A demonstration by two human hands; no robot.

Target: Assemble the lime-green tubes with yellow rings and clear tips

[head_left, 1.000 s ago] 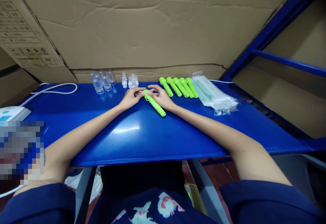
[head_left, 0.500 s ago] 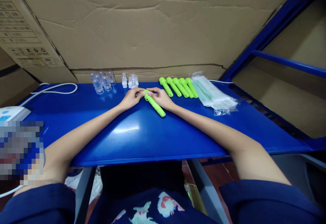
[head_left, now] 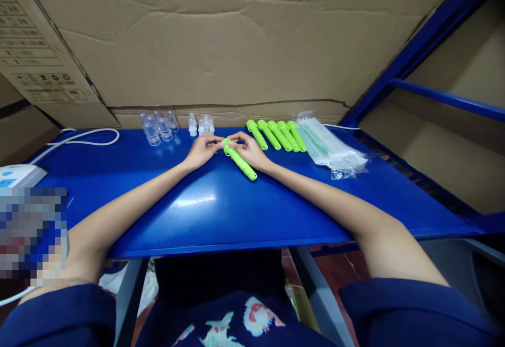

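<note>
A green tube (head_left: 242, 165) was held between the two hands over the blue table (head_left: 236, 215), its head at the fingertips and its long axis slanted from there back toward the wearer and to the right. It was clasped just below the head by the right hand (head_left: 251, 152), the nearer one to the shaft, with the thumb laid on it; by the left hand (head_left: 203, 152), the head was pinched at its left side between thumb and fingertips. Whether the tail was rested on the table could not be told. Five more tubes (head_left: 278, 135) were lined up beyond the right hand, with a bagged packet (head_left: 339, 146) set just beside them. White caps (head_left: 192, 130) were stood close behind the left hand, clear cups (head_left: 152, 132) farther left, and the far side was closed off by cardboard (head_left: 236, 47).
</note>
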